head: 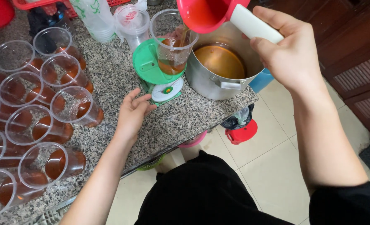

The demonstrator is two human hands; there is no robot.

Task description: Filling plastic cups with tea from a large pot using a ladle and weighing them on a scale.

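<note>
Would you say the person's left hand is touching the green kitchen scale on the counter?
Touching. In the head view the fingertips of the left hand rest against the white dial face at the front of the green scale.

Filled cups [47, 125] left; bare counter [181, 121] front.

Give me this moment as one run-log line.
right hand: holds red ladle, pouring amber liquid | clear cup: on green scale, partly filled | left hand: open on granite counter | steel pot: beside scale
</note>
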